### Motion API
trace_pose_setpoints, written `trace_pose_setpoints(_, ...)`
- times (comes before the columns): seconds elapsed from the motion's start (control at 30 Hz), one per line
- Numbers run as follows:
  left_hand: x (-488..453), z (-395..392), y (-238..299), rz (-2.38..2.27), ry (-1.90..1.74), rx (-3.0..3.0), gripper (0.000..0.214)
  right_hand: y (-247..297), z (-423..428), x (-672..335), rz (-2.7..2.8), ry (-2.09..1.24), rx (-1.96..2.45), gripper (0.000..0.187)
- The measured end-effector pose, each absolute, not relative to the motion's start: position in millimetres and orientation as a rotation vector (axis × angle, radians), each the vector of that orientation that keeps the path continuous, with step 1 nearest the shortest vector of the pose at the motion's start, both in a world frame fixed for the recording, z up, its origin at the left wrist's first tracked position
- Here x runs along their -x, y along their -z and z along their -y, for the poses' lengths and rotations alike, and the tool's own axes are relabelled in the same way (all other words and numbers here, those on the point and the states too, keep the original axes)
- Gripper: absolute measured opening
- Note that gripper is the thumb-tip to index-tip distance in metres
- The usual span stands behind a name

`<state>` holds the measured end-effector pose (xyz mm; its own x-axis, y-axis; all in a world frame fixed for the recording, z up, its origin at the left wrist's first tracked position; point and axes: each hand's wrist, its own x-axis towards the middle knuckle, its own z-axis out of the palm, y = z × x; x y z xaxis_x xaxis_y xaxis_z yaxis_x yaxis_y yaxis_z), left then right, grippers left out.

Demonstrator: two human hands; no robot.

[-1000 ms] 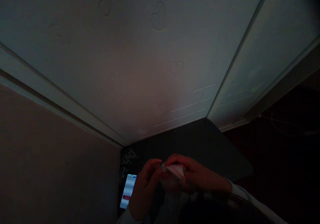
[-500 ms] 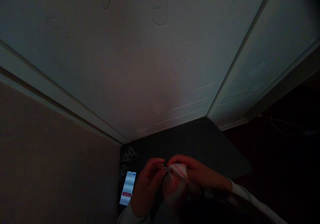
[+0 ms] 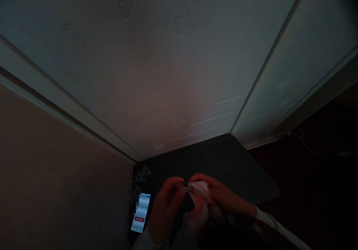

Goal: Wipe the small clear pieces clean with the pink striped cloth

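My left hand (image 3: 165, 207) is closed, its thumb and fingertips pinching a small shiny piece (image 3: 185, 189) that looks metallic or clear. That piece meets the near end of a small white and pink striped item (image 3: 201, 189), perhaps cloth or soft wrapping. Wrapped around the striped item's far side is my right hand (image 3: 223, 196), fingers bent over its top. A pale pink part hangs below it, blurred and dim. Low light hides what exactly the two pieces are. Left of my left hand lies a lit phone (image 3: 140, 212), screen up.
Both hands are above a dark grey surface (image 3: 212, 157) that meets a pale panel (image 3: 156, 75) with embossed hearts. Crumpled clear plastic (image 3: 142, 173) sits at its back left corner. A brown wall (image 3: 69, 168) bounds the left; a thin cable (image 3: 310, 145) runs at right.
The view has shifted slightly. The striped item has turned a little in my right hand, showing more of its reddish side. Both hands keep their grip.
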<state>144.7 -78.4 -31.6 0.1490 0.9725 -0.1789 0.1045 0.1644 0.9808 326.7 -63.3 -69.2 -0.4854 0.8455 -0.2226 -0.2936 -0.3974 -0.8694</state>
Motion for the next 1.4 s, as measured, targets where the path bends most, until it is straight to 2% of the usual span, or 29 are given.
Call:
trace_pose_setpoints(0.47,-146,81,28,-1.299,-0.909,-1.102,0.029,63,73,-331,1.101,-1.948,0.809,0.034)
trace_pose_setpoints(0.7,-146,82,28,-1.310,-0.864,-1.092,0.038,63,75,-333,1.134,-1.901,0.839,0.035)
trace_pose_setpoints(0.9,-146,84,27,-1.355,-0.859,-1.148,0.033,64,76,-333,1.209,-1.815,0.895,0.031)
trace_pose_setpoints(1.1,-140,89,30,-1.314,-0.842,-1.224,0.033,63,75,-336,1.193,-1.848,0.906,0.037)
trace_pose_setpoints(1.4,-134,93,39,-1.220,-0.888,-1.412,0.032,69,73,-336,1.052,-1.913,0.864,0.029)
